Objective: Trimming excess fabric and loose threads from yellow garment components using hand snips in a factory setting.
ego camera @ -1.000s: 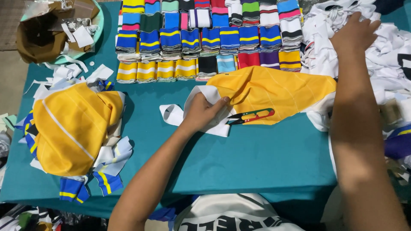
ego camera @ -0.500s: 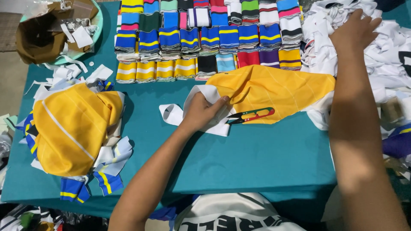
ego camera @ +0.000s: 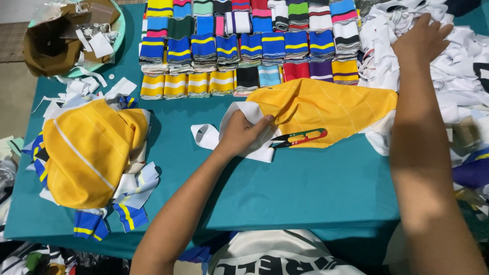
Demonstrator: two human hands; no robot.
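Across the back of the teal table [ego camera: 305, 188] sit rows of folded striped rib bands [ego camera: 244, 46], mostly blue with yellow, plus yellow, red, purple and green ones, packed tight side by side. Off to the far left there's a brown bag in a mint tray [ego camera: 61, 40], and closer in a pile of yellow fabric [ego camera: 86, 153] lying on white and blue-striped scraps. Nothing blocks the middle.

Left hand [ego camera: 242, 133] is curled down on a white fabric strip [ego camera: 214, 137], thumb and fingers pinching it right where it meets the edge of the yellow cloth piece [ego camera: 326, 104] spread flat mid-table. So it's gripping the white strip, forearm coming in low from the bottom edge. Small thread snips [ego camera: 300, 137] with red and green handles lie on the yellow piece just beside that hand, not being touched.

Right hand [ego camera: 420, 40] is stretched far out, arm nearly straight, palm down on the heap of white fabric [ego camera: 458, 76] at the right. Fingers look spread and loose, though I can't tell if it's actually grabbing anything underneath.
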